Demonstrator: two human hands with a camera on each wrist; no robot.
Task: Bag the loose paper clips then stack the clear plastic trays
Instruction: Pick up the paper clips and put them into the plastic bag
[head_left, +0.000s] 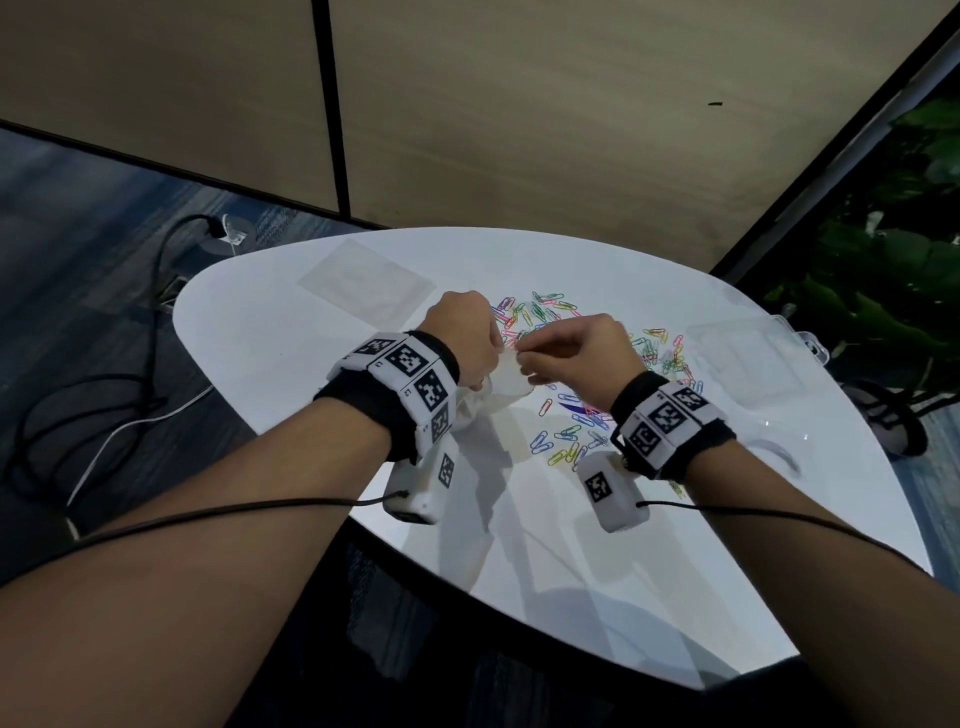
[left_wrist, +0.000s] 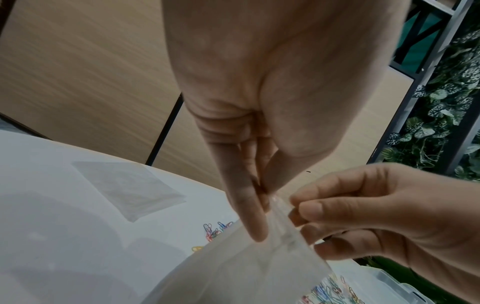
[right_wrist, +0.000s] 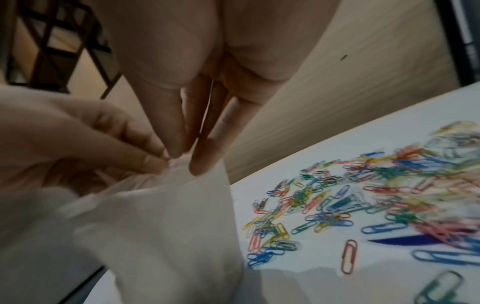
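Mostly, coloured paper clips litter a white table beside wood-panelled walls.

Desk: smooth white surface, glossy, showing reflections at lower centre. Bag: thin translucent plastic film, creased, milky. Paper clips: wire with smooth coloured coating. Trays, right of frame: clear hard plastic, shiny. Wall panels, upper frame: matt wood-grain finish. Wristbands: black cloth.
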